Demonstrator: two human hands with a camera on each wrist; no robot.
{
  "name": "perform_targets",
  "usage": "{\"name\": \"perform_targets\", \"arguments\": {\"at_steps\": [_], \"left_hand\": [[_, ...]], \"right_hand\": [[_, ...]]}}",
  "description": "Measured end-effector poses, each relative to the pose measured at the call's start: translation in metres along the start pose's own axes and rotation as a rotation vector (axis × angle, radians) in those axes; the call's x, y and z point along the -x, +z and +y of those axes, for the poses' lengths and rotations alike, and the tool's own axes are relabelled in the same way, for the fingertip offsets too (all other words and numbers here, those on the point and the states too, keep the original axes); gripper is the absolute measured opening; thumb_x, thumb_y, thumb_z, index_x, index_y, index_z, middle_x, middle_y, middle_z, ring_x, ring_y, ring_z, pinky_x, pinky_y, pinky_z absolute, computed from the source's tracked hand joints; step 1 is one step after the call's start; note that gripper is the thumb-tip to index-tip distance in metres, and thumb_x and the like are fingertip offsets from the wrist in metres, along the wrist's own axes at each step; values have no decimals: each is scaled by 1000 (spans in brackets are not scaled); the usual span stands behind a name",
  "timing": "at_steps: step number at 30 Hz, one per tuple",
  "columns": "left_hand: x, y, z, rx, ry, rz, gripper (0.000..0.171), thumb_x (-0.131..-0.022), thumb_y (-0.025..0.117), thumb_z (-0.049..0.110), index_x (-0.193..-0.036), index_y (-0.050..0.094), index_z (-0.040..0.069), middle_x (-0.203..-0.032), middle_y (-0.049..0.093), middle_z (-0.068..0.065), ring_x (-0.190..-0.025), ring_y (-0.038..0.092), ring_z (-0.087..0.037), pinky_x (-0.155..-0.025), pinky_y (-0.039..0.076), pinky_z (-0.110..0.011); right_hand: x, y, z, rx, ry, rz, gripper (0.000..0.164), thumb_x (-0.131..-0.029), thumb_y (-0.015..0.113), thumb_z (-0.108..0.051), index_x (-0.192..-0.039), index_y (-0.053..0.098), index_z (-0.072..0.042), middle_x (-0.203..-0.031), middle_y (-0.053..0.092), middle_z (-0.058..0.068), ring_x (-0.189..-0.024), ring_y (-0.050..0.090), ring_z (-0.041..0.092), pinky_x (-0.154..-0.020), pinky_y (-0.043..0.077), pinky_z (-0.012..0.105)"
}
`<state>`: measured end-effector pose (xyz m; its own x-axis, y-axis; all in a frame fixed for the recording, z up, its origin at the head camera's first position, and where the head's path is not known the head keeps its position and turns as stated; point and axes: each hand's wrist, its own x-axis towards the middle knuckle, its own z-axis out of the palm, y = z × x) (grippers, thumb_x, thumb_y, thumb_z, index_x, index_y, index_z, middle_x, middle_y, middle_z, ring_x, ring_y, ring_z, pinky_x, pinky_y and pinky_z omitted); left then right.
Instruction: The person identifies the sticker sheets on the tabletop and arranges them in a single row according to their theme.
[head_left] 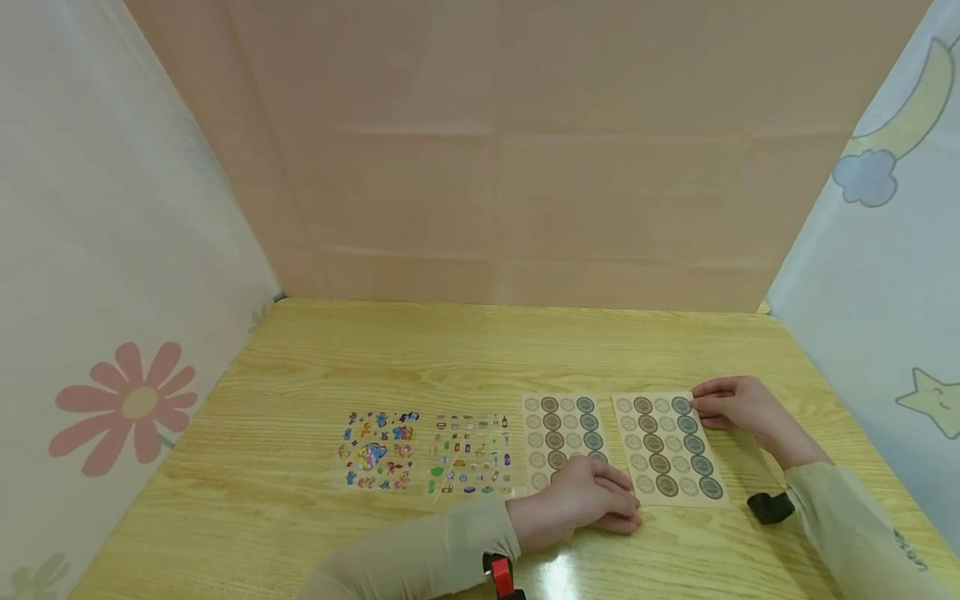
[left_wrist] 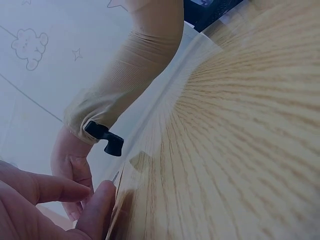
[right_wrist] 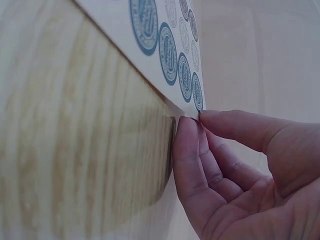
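Four sticker sheets lie in a row on the wooden table. My right hand point(head_left: 742, 412) pinches the far right corner of the rightmost sticker sheet point(head_left: 660, 442), which carries round brown, dark and pale labels. Up close in the right wrist view, thumb and fingers grip that corner of the sheet point(right_wrist: 150, 55). My left hand point(head_left: 577, 500) holds the same sheet's near left corner with its fingertips, and its palm covers part of the matching round-label sheet point(head_left: 572, 425). In the left wrist view, the left fingers point(left_wrist: 97, 210) partly hide the corner.
To the left lie a clear sheet of small food and drink stickers point(head_left: 470, 454) and a clear sheet of colourful cartoon stickers point(head_left: 378, 450). The wooden table point(head_left: 225, 517) meets a plain back curtain point(head_left: 495, 167) and patterned side curtains.
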<state>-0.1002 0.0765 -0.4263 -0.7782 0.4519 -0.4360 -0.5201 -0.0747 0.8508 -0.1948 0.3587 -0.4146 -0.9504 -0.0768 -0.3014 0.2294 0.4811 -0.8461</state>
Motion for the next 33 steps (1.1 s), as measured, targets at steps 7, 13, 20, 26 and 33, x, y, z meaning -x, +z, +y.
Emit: {"name": "perform_targets", "arguments": {"at_steps": [7, 13, 20, 26, 33], "left_hand": [[-2, 1, -2, 17, 6, -5, 17, -81, 65, -14, -93, 61, -3, -80, 68, -17, -72, 70, -30, -64, 59, -34], [-2, 0, -4, 43, 29, -24, 18, -80, 65, -14, -94, 63, -3, -81, 68, -18, -72, 69, -32, -63, 60, -36], [2, -5, -1, 63, 49, -101, 21, -81, 63, -14, -100, 63, -6, -87, 69, -20, -79, 69, -36, -66, 59, -39], [7, -21, 4, 54, 75, -157, 21, -86, 63, -7, -107, 63, -4, -95, 69, -17, -85, 69, -31, -74, 58, -42], [19, -56, 22, -14, 161, -148, 26, -88, 67, 4, -111, 62, -5, -103, 67, -18, -87, 68, -25, -80, 57, -39]], "right_hand": [[0, 3, 0, 37, -8, 18, 39, -92, 63, -6, -119, 50, 20, -93, 67, 9, -76, 66, 15, -68, 59, 32], [1, 2, 2, 37, -30, 20, 37, -91, 65, -6, -114, 52, 19, -89, 66, 8, -75, 66, 16, -68, 59, 32], [3, -2, 2, -11, -40, 12, 38, -96, 59, -11, -116, 48, 19, -89, 67, 9, -75, 66, 16, -69, 59, 34], [3, -13, 3, -52, -88, -4, 34, -97, 57, -23, -109, 59, 9, -85, 69, 8, -75, 67, 18, -67, 59, 34], [12, -11, -10, -13, -137, -44, 47, -100, 52, -25, -123, 48, 16, -98, 66, 11, -85, 66, 17, -75, 58, 33]]}}
